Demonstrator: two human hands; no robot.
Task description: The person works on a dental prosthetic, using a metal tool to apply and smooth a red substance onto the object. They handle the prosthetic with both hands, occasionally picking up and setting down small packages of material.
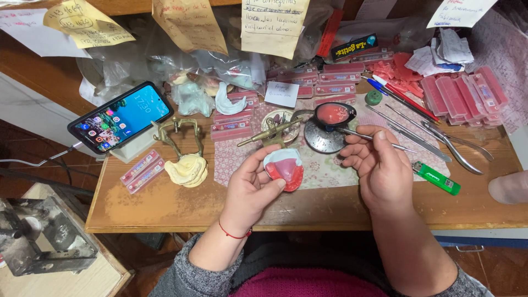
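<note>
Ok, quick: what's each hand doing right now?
Left hand: closed around a white and red dental model.
Right hand: pinching a thin metal instrument, its tip over the spoon of red wax.

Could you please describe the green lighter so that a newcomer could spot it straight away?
Start at the wooden table and find the right hand holding a thin metal tool. Just right of it lies the lighter, the only bright green, boxy thing beside the silver pliers.
</note>
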